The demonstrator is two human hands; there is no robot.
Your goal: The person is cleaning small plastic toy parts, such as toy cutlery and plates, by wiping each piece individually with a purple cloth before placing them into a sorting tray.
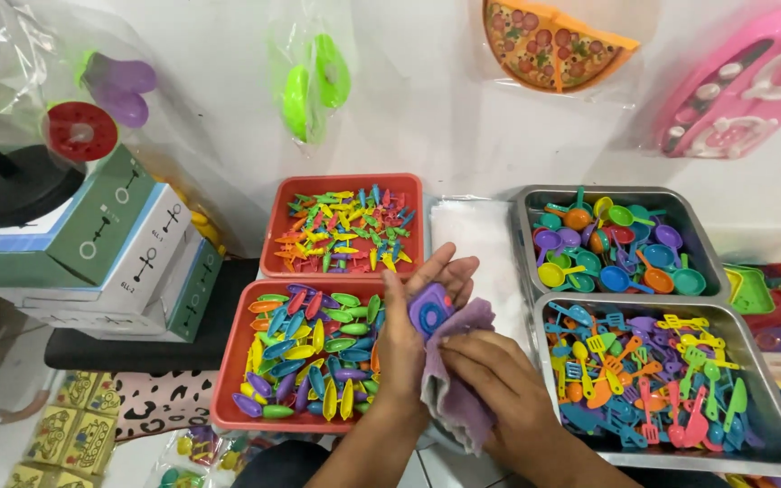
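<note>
At the lower centre of the frame the left hand (413, 330) stands palm-up with its fingers spread and loosely open, cradling a small purple toy piece (430, 310) against the palm just below the fingers. The right hand (490, 380), slightly lower and to the right, is closed on a lilac cloth (454, 389), pinching its upper edge against the purple piece; the cloth drapes down between the two wrists, so the piece sits above the right hand and touching the cloth. What the piece is exactly I cannot tell, since the cloth covers part of it; it looks like a rounded toy dish or burner. Left of the hands lie two red trays: the nearer red tray (228, 398) holds a heap of leaf-shaped pieces in many colours, and the farther red tray (345, 181), toward the upper centre, holds smaller pointed pieces. Right of the hands stand two metal trays: the upper metal tray (522, 226) with toy ladles and spoons, the lower metal tray (770, 456) with toy spatulas and forks. Their contents are too many to count. Between the tray pairs lies a stack of clear bags (481, 226). At upper left are stacked cardboard boxes (128, 253).
</note>
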